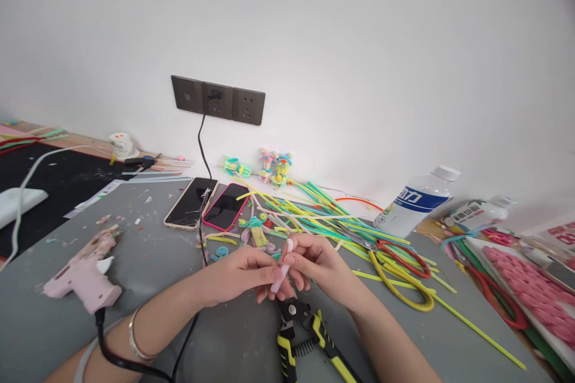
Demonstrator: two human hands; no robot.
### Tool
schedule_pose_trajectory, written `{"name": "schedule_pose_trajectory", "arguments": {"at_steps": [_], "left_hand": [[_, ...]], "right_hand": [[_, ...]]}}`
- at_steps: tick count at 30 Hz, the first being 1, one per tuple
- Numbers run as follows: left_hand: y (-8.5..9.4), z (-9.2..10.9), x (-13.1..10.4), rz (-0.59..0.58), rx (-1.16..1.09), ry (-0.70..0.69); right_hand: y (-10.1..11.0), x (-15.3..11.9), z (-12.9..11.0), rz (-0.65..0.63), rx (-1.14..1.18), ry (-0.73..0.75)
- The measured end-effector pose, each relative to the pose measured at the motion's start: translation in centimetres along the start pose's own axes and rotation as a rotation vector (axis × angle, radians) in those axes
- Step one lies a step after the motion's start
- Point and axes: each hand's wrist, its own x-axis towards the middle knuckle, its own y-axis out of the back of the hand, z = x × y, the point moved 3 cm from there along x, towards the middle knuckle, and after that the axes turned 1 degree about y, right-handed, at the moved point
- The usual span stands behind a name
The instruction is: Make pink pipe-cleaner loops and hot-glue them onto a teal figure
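Observation:
My left hand (245, 275) and my right hand (317, 263) meet over the grey table, both pinching a short pale lilac fuzzy strip (282, 275). The strip's upper end curls over between my right thumb and fingers; its lower end slants down by my left fingertips. Just below my hands lie black and yellow pliers (293, 311) with their handles spread. Behind my fingers is a small yellow and teal fuzzy figure (256, 231), with a blue coil (220, 252) to its left.
A pink glue gun (90, 281) lies left, its black cord crossing the table. Two phones (191, 203) (226, 206) are behind my hands. Fuzzy stems (314, 221), scissors (404, 260) and a bottle (415, 200) stand or lie right. Small figures (275, 167) stand by the wall.

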Motion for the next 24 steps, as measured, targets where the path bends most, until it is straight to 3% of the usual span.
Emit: {"name": "schedule_pose_trajectory", "arguments": {"at_steps": [9, 17, 24], "left_hand": [[-0.14, 0.05, 0.02, 0.033, -0.197, 0.029], [0.34, 0.0, 0.04, 0.095, -0.162, 0.03], [0.39, -0.13, 0.06, 0.112, -0.112, 0.009]], "right_hand": [[-0.53, 0.08, 0.39, -0.019, -0.006, -0.017], [-0.55, 0.04, 0.13, 0.076, -0.058, 0.017], [-0.2, -0.01, -0.26, 0.2, -0.344, 0.2]]}}
